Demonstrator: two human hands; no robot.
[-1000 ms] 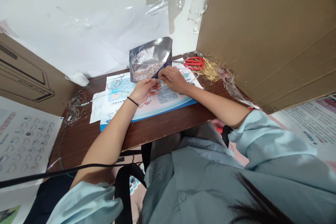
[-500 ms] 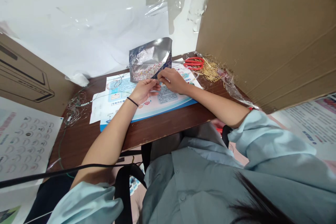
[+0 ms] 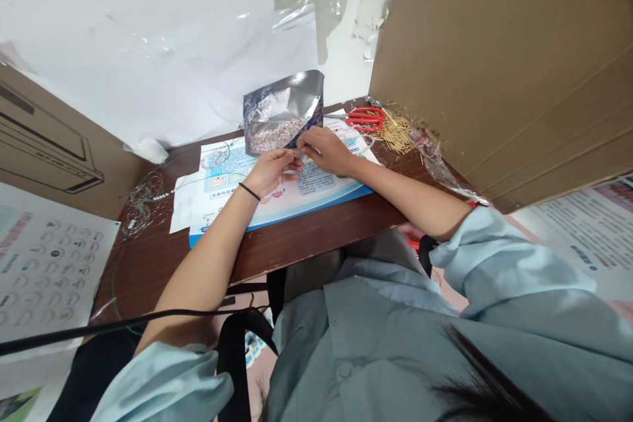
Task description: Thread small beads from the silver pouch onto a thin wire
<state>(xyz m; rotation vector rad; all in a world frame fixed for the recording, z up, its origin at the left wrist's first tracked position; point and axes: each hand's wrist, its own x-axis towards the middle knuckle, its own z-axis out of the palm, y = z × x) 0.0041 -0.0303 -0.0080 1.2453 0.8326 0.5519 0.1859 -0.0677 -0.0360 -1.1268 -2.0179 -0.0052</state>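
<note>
Just in front of a silver-lined bag [image 3: 306, 105], my two hands meet fingertip to fingertip. My left hand [image 3: 273, 170], with a dark band at its wrist, is pinched closed on something too small to make out. My right hand [image 3: 327, 150] is closed too, thumb and forefinger together beside the left fingertips; what they grip is hidden. Inside the open bag lie many small pale and pink beads [image 3: 279, 135]. Under my hands a printed sheet [image 3: 291, 201] with blue edges covers part of the brown table [image 3: 316, 237].
Red-handled scissors [image 3: 364, 120] lie right of the bag, near a heap of thin golden sticks [image 3: 397, 133]. Tangled clear thread [image 3: 143, 204] and a short string of white beads [image 3: 163, 196] lie at left. Cardboard walls [image 3: 494, 66] flank the table. A black cable [image 3: 123, 323] crosses my left arm.
Hardly anything differs. Both hands keep their pinch at the same place, with only a tiny shift of the fingers.
</note>
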